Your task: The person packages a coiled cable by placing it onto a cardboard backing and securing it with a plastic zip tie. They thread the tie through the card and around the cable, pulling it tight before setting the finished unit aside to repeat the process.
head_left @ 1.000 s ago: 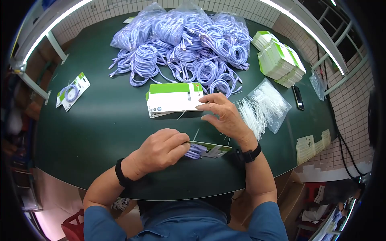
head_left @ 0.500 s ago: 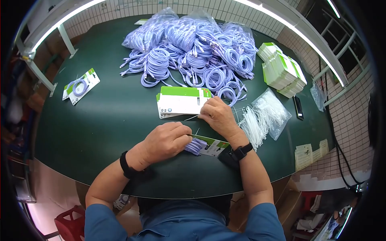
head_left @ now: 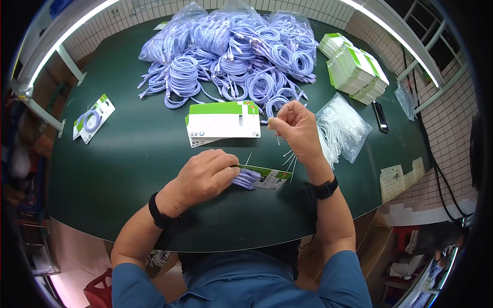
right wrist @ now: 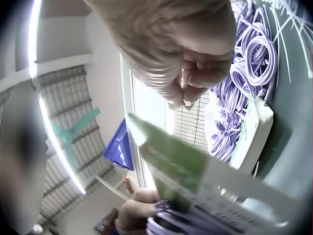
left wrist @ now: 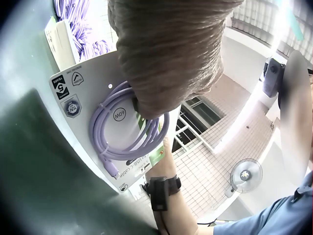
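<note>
My left hand (head_left: 204, 173) grips a green-and-white packaging card (head_left: 275, 177) by its edge, low over the front of the table. A coiled purple USB-C cable (left wrist: 98, 128) lies against the card's printed face, partly covered by the hand in the left wrist view. One thin tie end (head_left: 249, 158) sticks up beside the card. My right hand (head_left: 302, 132) is raised beyond it, thumb and fingertips pinching a thin white cable tie (head_left: 279, 139) that hangs below them. Near that hand a stack of packaging cards (head_left: 223, 126) lies flat.
Many purple coiled cables (head_left: 226, 56) are heaped at the back. A bag of white cable ties (head_left: 345, 120), a phone (head_left: 380, 117) and a tall pile of cards (head_left: 354, 69) are on the right. Cards with a cable (head_left: 93, 119) lie far left.
My right hand came down by the card stack's front edge, pinched the cable tie there, then lifted it to the right. My left hand keeps hold of the card and cable.
</note>
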The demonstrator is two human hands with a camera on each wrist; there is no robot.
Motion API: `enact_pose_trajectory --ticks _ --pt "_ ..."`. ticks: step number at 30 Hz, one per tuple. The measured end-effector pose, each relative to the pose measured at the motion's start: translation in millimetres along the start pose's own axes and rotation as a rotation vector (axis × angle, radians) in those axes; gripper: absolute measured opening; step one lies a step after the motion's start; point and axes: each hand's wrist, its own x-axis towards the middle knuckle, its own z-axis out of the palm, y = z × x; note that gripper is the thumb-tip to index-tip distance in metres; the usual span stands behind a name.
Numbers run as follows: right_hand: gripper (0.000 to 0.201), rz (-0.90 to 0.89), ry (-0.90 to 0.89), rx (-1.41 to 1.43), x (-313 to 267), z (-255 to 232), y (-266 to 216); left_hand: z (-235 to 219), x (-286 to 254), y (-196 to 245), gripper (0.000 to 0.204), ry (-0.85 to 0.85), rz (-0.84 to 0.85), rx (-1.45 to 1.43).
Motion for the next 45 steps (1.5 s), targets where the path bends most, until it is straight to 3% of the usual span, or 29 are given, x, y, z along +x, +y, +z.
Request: enact_pose_trajectory --ticks 2,6,15,19,22,26,34,45 --pt "0.014 0.147 -0.03 0.307 -1 -8 -4 3 6 0 0.02 -0.004 0.019 -0.001" --pt "0.012 0.193 -0.068 0.41 -5 -14 -1 6 15 -3 0.021 -0.013 0.071 0.03" --pt "0.02 0.254 -0.151 0.331 -11 -8 -8 15 10 -5 0.03 0.039 0.069 0.018" --pt "0.02 0.24 -0.112 0.443 -12 4 -11 11 6 -8 0.03 0.066 0.057 0.03" --pt "0.022 0.224 -0.184 0.234 -13 -4 -6 10 6 -8 0.03 0.06 0.043 0.029" --pt "0.021 0.139 -0.202 0.362 -12 -5 7 14 4 -9 0.029 0.064 0.03 0.006" --pt "0.015 0.369 -0.105 0.303 -9 11 9 19 8 -8 0.024 0.067 0.06 0.022" --pt "0.015 0.411 -0.149 0.237 -13 21 19 14 10 -4 0.022 0.001 0.05 0.04"
